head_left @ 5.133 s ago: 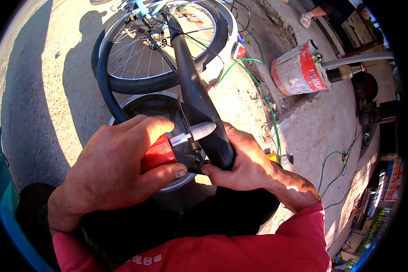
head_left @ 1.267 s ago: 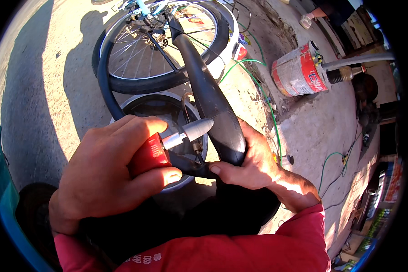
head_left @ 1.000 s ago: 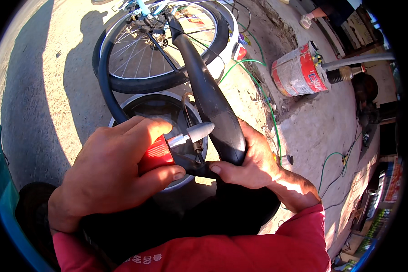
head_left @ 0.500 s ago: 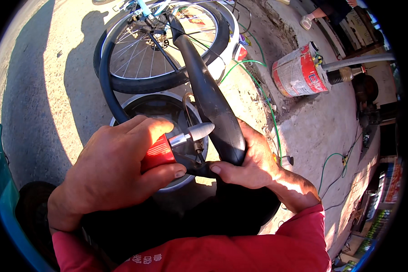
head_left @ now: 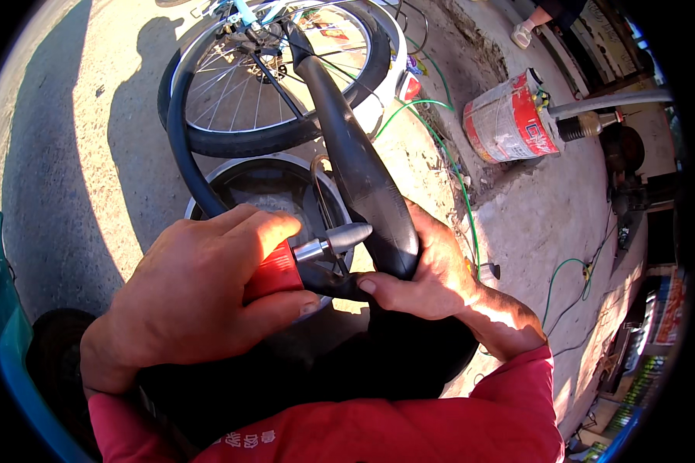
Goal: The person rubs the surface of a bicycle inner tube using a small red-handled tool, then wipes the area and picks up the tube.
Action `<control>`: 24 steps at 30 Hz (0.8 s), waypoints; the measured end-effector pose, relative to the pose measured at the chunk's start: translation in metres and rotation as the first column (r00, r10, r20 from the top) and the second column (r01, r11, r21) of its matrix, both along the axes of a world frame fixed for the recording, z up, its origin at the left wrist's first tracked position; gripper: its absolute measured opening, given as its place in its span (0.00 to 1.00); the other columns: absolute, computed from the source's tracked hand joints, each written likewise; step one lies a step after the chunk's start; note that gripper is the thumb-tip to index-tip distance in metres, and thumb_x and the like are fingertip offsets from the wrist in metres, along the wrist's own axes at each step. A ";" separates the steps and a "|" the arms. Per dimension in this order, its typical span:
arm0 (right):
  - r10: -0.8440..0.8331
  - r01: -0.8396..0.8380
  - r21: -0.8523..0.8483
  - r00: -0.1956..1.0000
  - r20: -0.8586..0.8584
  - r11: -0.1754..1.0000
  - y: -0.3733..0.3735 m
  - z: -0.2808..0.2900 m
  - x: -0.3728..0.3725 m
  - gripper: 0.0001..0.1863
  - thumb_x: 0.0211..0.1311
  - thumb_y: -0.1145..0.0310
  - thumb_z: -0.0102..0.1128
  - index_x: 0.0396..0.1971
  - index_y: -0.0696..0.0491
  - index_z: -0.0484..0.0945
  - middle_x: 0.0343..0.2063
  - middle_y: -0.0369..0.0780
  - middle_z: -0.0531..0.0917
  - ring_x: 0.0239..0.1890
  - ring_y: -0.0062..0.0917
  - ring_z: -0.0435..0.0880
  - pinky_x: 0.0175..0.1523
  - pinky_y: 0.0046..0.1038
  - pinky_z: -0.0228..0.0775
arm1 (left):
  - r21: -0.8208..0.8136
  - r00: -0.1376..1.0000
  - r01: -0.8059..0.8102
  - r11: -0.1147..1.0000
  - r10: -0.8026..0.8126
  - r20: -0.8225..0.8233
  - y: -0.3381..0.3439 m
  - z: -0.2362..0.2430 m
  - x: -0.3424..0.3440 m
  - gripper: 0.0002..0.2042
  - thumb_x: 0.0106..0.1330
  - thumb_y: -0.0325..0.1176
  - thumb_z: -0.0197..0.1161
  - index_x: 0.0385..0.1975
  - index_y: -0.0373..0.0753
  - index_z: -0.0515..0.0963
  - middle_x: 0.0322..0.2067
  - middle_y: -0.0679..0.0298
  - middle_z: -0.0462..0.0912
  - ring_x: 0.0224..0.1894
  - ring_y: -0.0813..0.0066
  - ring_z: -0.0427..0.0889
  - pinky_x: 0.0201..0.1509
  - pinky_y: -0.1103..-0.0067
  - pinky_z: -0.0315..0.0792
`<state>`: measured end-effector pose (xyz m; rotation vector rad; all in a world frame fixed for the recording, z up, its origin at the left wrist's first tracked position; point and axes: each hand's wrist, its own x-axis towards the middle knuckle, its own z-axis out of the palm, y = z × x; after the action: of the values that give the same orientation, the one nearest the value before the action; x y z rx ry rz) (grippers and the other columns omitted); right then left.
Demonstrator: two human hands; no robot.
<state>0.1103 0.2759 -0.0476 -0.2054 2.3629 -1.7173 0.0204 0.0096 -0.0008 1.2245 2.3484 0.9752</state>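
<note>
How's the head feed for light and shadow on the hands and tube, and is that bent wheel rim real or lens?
Head view: hard low sun lights the left hand and the right hand; the black inner tube and the lap below sit in deep shadow with little detail; a long shadow crosses the ground at left; the bicycle wheel curves from fisheye bending, and the corners are black.

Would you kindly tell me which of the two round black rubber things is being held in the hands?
The limp inner tube, gripped by the right hand; the tyre stays on the spoked wheel, untouched.
</note>
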 end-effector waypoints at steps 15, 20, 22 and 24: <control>-0.005 0.005 0.002 1.000 -0.001 1.000 -0.005 -0.001 0.001 0.44 0.52 0.74 0.75 0.71 0.57 0.65 0.56 0.43 0.81 0.61 0.27 0.78 0.66 0.34 0.70 | 0.000 1.000 0.022 1.000 -0.022 0.016 0.003 0.005 0.000 0.30 0.52 0.42 0.83 0.52 0.33 0.80 0.36 0.54 0.85 0.35 0.55 0.89 0.39 0.68 0.80; -0.083 0.085 -0.057 0.996 0.038 0.995 -0.005 0.002 0.002 0.44 0.48 0.74 0.78 0.69 0.57 0.70 0.57 0.39 0.82 0.60 0.24 0.78 0.67 0.32 0.68 | -0.022 1.000 0.009 1.000 -0.009 0.013 -0.002 0.006 0.001 0.31 0.52 0.42 0.83 0.52 0.32 0.79 0.36 0.53 0.85 0.35 0.53 0.89 0.39 0.68 0.80; -0.090 0.093 -0.055 0.994 0.054 0.994 -0.004 0.003 0.002 0.44 0.48 0.74 0.78 0.69 0.57 0.69 0.57 0.39 0.82 0.60 0.24 0.78 0.67 0.32 0.68 | -0.003 1.000 0.014 1.000 -0.014 0.013 -0.002 0.005 0.002 0.31 0.52 0.43 0.83 0.52 0.32 0.79 0.36 0.53 0.85 0.35 0.53 0.88 0.39 0.67 0.80; -0.047 0.046 -0.058 0.999 -0.010 0.997 -0.004 0.002 0.002 0.42 0.52 0.75 0.74 0.70 0.57 0.67 0.56 0.41 0.81 0.60 0.24 0.78 0.66 0.32 0.70 | -0.005 1.000 0.017 1.000 -0.017 0.017 -0.002 0.006 0.003 0.31 0.52 0.43 0.83 0.52 0.32 0.79 0.36 0.53 0.85 0.35 0.53 0.89 0.39 0.68 0.80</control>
<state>0.1118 0.2722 -0.0456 -0.1710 2.3461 -1.8115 0.0230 0.0078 0.0048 1.2280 2.3220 0.9701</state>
